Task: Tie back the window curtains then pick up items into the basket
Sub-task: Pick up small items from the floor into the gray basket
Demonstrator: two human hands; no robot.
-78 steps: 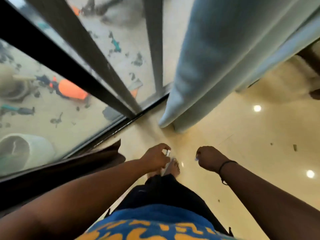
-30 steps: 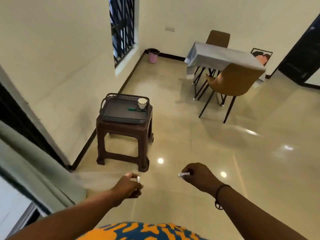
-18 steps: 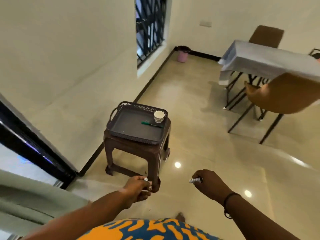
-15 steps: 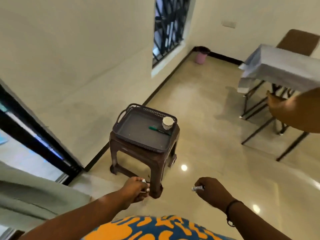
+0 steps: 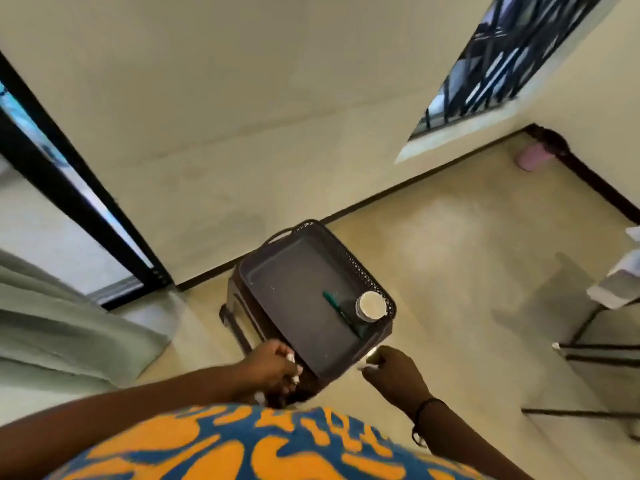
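**Dark basket on a brown stool, both hands at its near edge**

Dark plastic makes up the basket (image 5: 298, 306), a shallow tray with perforated walls that sits on a brown stool (image 5: 232, 306) by the cream wall. Inside it, at the right end, I see a small white cup (image 5: 371, 305) standing upright, and just left of the cup a green pen (image 5: 337, 311) lying on the basket floor.

My left hand (image 5: 273, 370) hovers at the near left corner of the basket with its fingers curled around a small whitish item (image 5: 292, 367); motion blur stops me from telling what it is. My right hand (image 5: 391, 370) is at the near right corner, fingers also curled, pinching another small pale item (image 5: 367, 367) whose tip pokes out toward the basket. A black band (image 5: 420, 422) circles the right wrist.

To the left, a pale grey-green curtain (image 5: 62, 327) lies bunched beside a black-framed glass door (image 5: 69, 192). Far right on the wall is a barred window (image 5: 512, 60), and a pink bin (image 5: 531, 159) stands on the floor in the far corner. At the right edge I catch thin black furniture legs (image 5: 595, 348) and a bit of grey cloth (image 5: 616, 285). An orange-and-blue patterned shirt (image 5: 263, 445) fills the near edge.
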